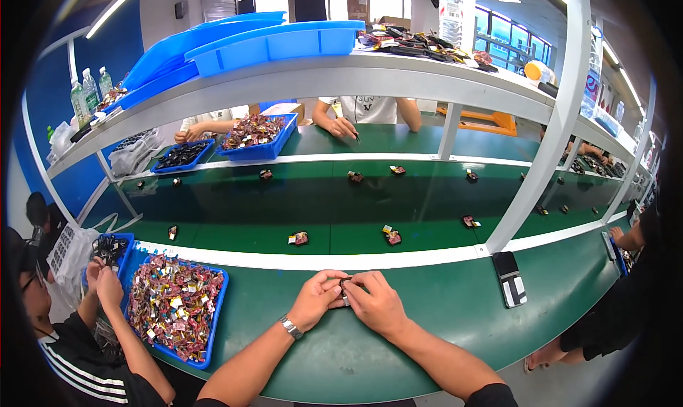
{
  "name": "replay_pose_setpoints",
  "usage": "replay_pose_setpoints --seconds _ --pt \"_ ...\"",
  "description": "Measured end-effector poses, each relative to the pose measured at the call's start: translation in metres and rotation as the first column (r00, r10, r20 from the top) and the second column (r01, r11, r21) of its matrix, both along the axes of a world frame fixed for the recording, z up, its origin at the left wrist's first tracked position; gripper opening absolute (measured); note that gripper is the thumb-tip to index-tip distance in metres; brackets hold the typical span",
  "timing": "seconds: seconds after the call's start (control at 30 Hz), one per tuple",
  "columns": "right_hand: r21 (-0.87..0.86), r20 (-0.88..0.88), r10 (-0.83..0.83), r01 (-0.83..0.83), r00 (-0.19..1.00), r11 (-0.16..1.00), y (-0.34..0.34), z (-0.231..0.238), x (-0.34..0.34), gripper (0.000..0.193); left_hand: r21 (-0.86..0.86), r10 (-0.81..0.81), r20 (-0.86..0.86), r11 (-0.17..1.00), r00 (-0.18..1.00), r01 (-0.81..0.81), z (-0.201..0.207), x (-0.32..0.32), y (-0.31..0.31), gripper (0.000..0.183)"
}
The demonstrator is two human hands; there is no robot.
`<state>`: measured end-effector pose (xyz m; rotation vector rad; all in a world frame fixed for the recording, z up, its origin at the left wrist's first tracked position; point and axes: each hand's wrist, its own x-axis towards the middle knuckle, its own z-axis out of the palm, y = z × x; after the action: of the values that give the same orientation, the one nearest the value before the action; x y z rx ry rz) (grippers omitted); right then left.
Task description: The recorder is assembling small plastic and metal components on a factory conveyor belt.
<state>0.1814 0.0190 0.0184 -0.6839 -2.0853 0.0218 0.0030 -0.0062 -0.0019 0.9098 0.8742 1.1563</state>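
Note:
Over the front of the green bench, my left hand [315, 300] and my right hand [377, 306] meet, their fingers closed in a pinch. Between them is a small dark part [345, 292] with a pale, shiny bit at its lower end; the fingers hide most of it, so I cannot tell its exact kind. A watch with a metal band circles my left wrist. Left of my forearms stands a blue tray [222, 300] heaped with small reddish circuit assemblies [174, 304] with wires and white and yellow pieces. To my right lies a black-and-white handheld device [509, 279].
Beyond a white rail, small assemblies [393, 235] lie spaced along a green conveyor [334, 201]. A white post [544, 122] and an overhead shelf [320, 80] with blue trays [277, 44] frame the bench. Co-workers sit at left, right and opposite.

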Motion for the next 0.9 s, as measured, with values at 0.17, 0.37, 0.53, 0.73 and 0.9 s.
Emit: replay_pose_setpoints --seconds 0.17,0.37,0.53,0.73,0.9 --pt "-0.001 0.032 -0.05 0.05 0.998 0.999 -0.001 -0.004 -0.003 0.017 -0.015 0.007 -0.019 1.0 1.0 -0.007 0.0 0.0 0.0 0.023" --pt "0.088 0.078 -0.077 0.071 0.994 0.994 0.003 -0.011 0.002 0.021 0.013 0.004 -0.022 1.0 1.0 -0.003 0.002 0.008 0.0 0.024" --pt "0.073 0.056 -0.05 0.046 0.997 0.996 -0.001 0.003 -0.006 0.026 0.022 0.091 -0.026 0.996 0.996 -0.091 0.0 0.003 -0.002 0.025" --pt "-0.09 0.025 -0.061 0.063 0.998 0.994 0.005 -0.01 -0.008 0.026 -0.002 0.052 0.031 0.999 0.998 -0.052 0.0 0.003 0.003 0.034" --pt "-0.021 -0.055 -0.268 0.267 0.962 0.963 0.085 -0.006 0.024 0.018 0.039 0.075 0.15 0.996 0.986 -0.082 0.007 -0.001 -0.004 0.046"
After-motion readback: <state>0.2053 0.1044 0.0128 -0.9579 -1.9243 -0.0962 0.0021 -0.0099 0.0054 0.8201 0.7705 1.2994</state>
